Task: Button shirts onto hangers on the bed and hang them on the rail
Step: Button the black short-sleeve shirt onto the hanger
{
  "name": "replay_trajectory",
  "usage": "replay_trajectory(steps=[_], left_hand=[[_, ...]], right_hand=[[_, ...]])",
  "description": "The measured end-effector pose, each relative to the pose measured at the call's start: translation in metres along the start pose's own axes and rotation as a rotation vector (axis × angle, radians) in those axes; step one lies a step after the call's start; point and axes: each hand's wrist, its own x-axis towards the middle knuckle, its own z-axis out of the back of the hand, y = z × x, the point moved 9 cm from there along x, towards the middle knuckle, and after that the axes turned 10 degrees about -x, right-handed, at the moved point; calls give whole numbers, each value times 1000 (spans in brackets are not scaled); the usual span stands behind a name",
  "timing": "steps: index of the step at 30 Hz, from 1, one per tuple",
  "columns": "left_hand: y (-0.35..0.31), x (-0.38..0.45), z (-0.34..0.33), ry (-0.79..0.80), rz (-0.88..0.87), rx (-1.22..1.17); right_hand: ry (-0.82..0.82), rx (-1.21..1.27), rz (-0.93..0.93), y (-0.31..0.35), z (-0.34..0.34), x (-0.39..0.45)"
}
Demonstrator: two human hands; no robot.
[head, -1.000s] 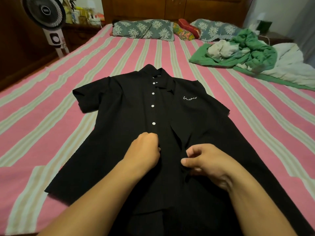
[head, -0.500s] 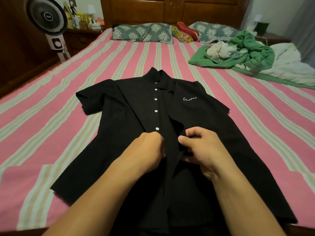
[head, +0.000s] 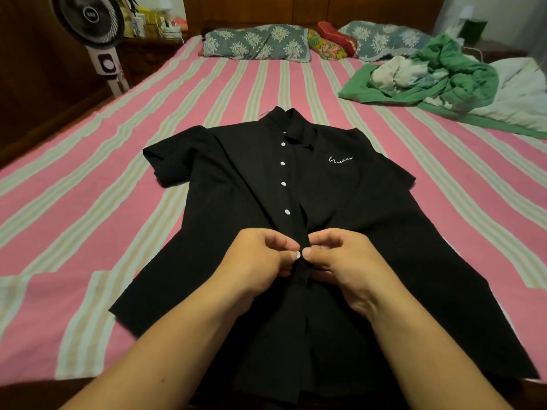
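Note:
A black short-sleeved shirt [head: 236, 202] with white buttons lies flat, collar away from me, on the pink striped bed [head: 88, 187]. Small white script sits on its chest. My left hand [head: 260, 258] pinches the placket edge that carries a white button [head: 297, 255]. Close beside it, my right hand [head: 340, 258] pinches the opposite front edge, thumbs almost touching at the button. Several buttons above my hands show along the placket. A bit of a hanger hook shows at the collar; the rest of the hanger is hidden.
A heap of green and white clothes [head: 438, 75] lies at the back right of the bed. Patterned pillows [head: 257, 42] line the wooden headboard. A standing fan [head: 94, 28] is beside the bed at the far left, near a cluttered nightstand.
Both hands have come together at the middle of the placket; the right hand pulled its front edge left to meet the button held by the left. The two front edges now overlap.

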Motion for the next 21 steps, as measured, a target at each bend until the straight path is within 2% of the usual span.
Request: replay_trajectory(steps=[4,11,21], left_hand=[[0,0,-2,15,4,-16],[4,4,-4,1,41,-25],[4,5,1,5,49,-48]], right_hand=[[-15,-16,-10,-4,-3,1],[51,149,-123,-12,-3,2],[80,143,-145,-18,-3,4]])
